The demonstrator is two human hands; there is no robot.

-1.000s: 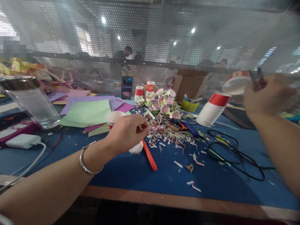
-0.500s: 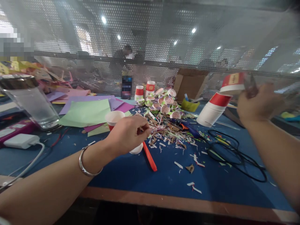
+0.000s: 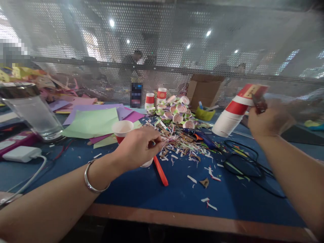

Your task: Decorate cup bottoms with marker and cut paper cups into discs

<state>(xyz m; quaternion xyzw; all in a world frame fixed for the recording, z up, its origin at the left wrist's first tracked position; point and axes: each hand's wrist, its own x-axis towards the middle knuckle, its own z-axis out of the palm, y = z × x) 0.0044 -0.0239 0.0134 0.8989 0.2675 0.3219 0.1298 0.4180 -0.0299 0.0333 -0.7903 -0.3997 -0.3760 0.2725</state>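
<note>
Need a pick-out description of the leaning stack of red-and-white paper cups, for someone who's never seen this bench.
On the blue tabletop, find the heap of shredded paper scraps near the middle, then look to its right. The nested stack of red-and-white paper cups is there, near the person's right hand. It tilts, while the red-and-white cups at the back stand straight.

Cup markings (image 3: pixel 253 91) — blurred; no lettering readable.
</note>
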